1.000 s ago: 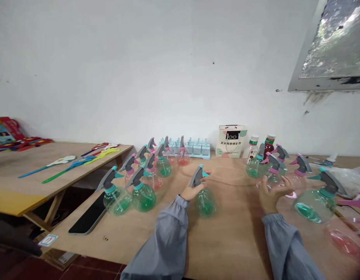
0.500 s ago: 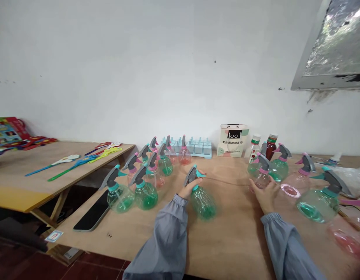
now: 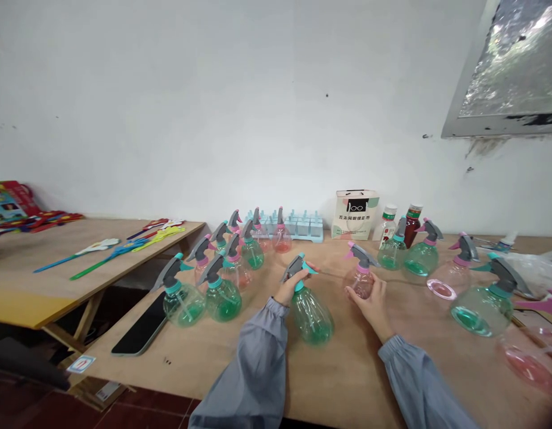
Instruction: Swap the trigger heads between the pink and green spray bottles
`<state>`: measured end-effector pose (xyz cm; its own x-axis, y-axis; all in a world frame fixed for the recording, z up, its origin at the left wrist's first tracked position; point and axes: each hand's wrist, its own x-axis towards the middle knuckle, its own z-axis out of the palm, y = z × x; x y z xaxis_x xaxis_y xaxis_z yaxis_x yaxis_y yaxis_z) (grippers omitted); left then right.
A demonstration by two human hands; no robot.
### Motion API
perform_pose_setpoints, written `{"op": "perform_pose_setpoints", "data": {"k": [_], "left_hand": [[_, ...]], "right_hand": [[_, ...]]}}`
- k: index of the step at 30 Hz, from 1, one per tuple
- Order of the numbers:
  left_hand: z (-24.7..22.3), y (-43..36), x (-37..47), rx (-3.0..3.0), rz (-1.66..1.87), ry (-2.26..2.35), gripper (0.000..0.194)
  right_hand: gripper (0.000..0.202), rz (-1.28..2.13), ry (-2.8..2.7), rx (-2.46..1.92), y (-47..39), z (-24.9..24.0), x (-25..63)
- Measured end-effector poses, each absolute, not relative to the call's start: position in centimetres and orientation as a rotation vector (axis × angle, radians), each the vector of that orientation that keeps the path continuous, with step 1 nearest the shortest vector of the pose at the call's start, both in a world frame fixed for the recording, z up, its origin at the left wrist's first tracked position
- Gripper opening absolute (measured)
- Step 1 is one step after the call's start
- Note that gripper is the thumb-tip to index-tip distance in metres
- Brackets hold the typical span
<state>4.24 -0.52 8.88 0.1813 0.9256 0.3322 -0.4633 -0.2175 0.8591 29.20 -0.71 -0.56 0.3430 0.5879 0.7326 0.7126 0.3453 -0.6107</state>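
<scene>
My left hand is closed round the neck of a green spray bottle, which tilts with its grey and teal trigger head toward the upper left. In my right hand is a pink spray bottle with a grey and pink head, gripped by its round body. It is close to upright, to the right of the green one; I cannot tell if its base touches the table. Right of my hands stand more spray bottles, among them a small green one, another green one and a large green one.
Several green and pink spray bottles cluster on the left of the table, beside a phone. Along the wall are a light-blue mould tray, a paper bag and a dark red bottle. A second table stands left.
My right hand has moved left with the pink spray bottle, away from the bottles on the right and nearer my left hand. My left hand holds the green bottle in nearly the same spot.
</scene>
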Motion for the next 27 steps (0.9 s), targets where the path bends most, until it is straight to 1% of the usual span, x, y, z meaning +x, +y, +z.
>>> {"op": "perform_pose_setpoints", "data": {"k": [1, 3, 8, 13, 19, 23, 27], "left_hand": [[9.00, -0.62, 4.24, 1.156, 1.399, 0.512, 0.049], [9.19, -0.74, 4.21, 1.145, 1.417, 0.518, 0.051], [9.18, -0.63, 4.14, 1.131, 1.493, 0.675, 0.042], [8.92, -0.55, 3.92, 1.203, 1.442, 0.620, 0.035], [8.88, -0.75, 3.95, 1.248, 1.350, 0.527, 0.048], [9.21, -0.93, 4.13, 1.231, 1.349, 0.587, 0.040], [9.65, -1.47, 4.13, 1.208, 1.323, 0.534, 0.041]], "right_hand": [[0.091, -0.122, -1.334, -1.321, -0.78, -0.53, 29.09], [0.089, -0.125, -1.338, -1.309, -0.83, -0.45, 29.07], [0.087, -0.152, -1.345, -1.283, -0.68, -0.44, 29.23], [0.086, -0.146, -1.349, -1.290, -0.62, -0.56, 29.29], [0.088, -0.126, -1.347, -1.284, -0.74, -0.54, 29.33], [0.089, -0.103, -1.345, -1.278, -0.75, -0.51, 29.26], [0.088, -0.098, -1.344, -1.271, -0.68, -0.54, 29.27]]}}
